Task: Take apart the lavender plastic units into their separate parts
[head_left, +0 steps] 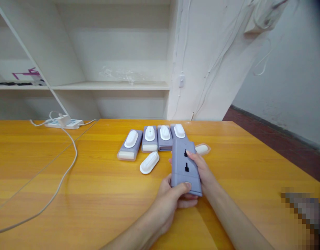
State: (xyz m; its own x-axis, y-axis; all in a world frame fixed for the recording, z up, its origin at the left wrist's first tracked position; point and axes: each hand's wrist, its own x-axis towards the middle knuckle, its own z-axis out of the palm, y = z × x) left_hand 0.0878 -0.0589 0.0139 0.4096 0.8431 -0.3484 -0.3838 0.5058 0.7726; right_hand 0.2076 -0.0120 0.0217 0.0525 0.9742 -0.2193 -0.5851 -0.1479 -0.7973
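Both my hands hold one lavender plastic case, long and flat with two black slots on its upper face, just above the orange table. My left hand grips its near end, thumb on top. My right hand wraps its right side, a finger lying by the slots. Behind it stands a row of several similar lavender cases, each with a white oval cap on top. One loose white cap lies in front of the row, and another white cap lies right of the held case.
A white power strip sits at the table's far left; its white cable loops across the left side toward the near edge. White shelving stands behind the table. The table's right edge drops to a dark floor. A blurred patch sits lower right.
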